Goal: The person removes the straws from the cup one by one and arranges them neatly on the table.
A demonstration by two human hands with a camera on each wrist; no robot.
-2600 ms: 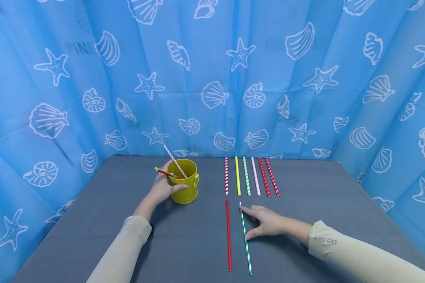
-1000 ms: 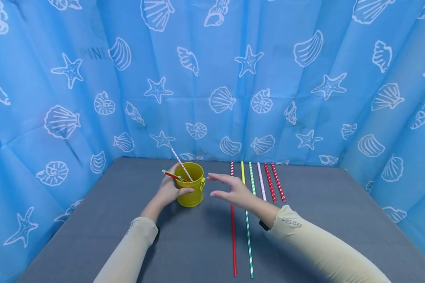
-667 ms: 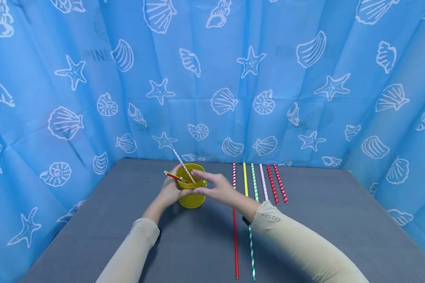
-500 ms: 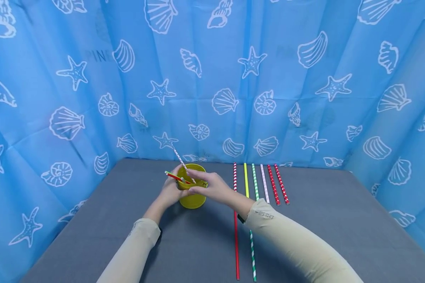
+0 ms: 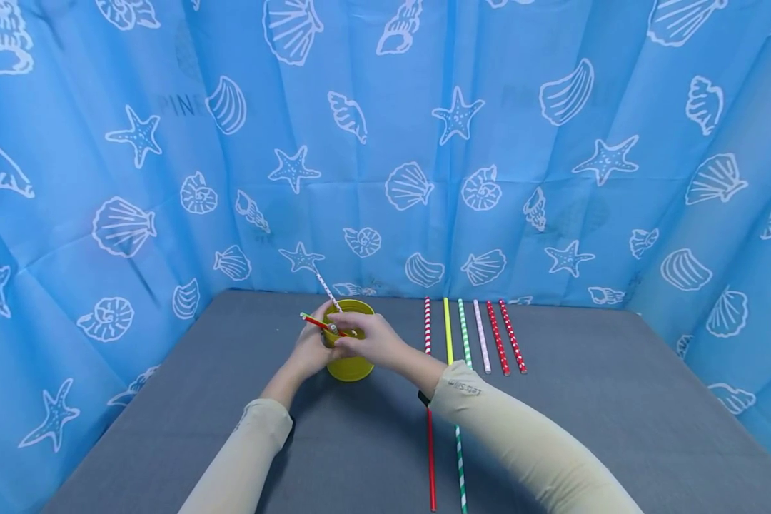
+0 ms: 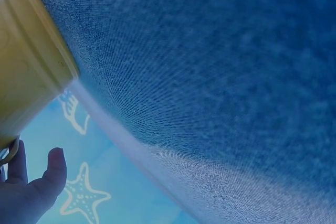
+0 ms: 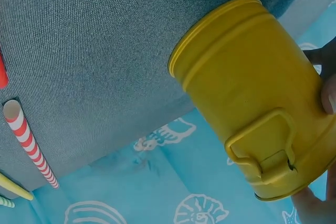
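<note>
On the left of the grey-covered table stands a yellow metal bucket (image 5: 350, 370), with a small side handle (image 7: 268, 135) showing in the right wrist view. My left hand (image 5: 307, 351) grips the bucket's left side, thumb across its front. A dotted white straw (image 5: 328, 289) leans up out of it, and a red straw (image 5: 315, 322) lies over the left rim beside a green-tipped straw (image 5: 304, 315). Over the bucket's mouth, my right hand (image 5: 375, 343) has finger and thumb spread on either side of the straws at the rim, and it hides part of the opening.
Right of the bucket, several straws lie in a row, among them a red-and-white striped straw (image 5: 427, 325), a yellow straw (image 5: 448, 328) and a red dotted straw (image 5: 512, 335). A plain red straw (image 5: 432, 464) and a green-and-white straw (image 5: 460, 471) lie nearer, partly under my right arm. A blue curtain (image 5: 398, 143) hangs behind.
My right hand has left the green-and-white straw on the table and moved left to the bucket's mouth, its fingertips now at the straws inside. The left hand stays around the bucket.
</note>
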